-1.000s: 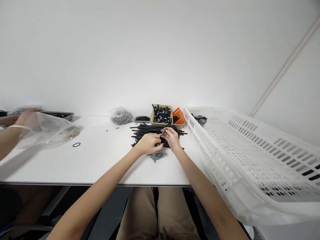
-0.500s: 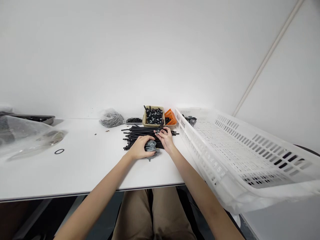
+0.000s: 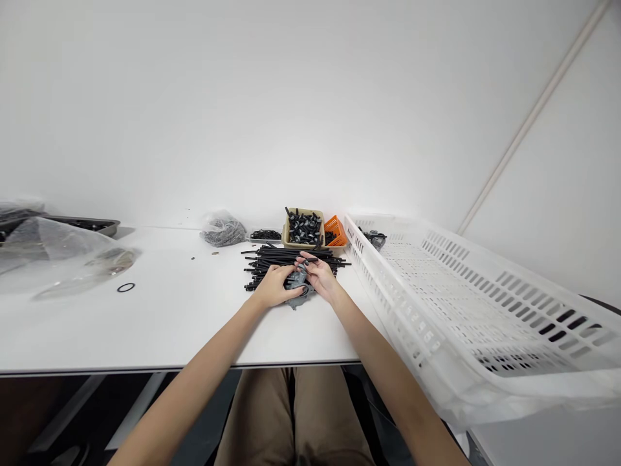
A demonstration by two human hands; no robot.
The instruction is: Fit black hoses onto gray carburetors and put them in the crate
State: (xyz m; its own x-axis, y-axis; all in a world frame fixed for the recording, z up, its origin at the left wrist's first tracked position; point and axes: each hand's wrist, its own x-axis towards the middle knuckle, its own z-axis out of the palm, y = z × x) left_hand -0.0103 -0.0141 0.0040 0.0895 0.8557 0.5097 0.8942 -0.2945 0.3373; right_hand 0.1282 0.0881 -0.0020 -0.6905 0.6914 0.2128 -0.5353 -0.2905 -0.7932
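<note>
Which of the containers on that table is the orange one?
It's the small orange mesh basket, behind the black rods, between the tan tray and the big white slotted crate. It alone is orange.

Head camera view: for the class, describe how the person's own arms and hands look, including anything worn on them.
The left arm and right arm are bare and slim, with no sleeve, cable or marking in view. The left hand and right hand wear no gloves, and neither wrist shows a watch or band. Any nail polish is too small to tell.
</note>
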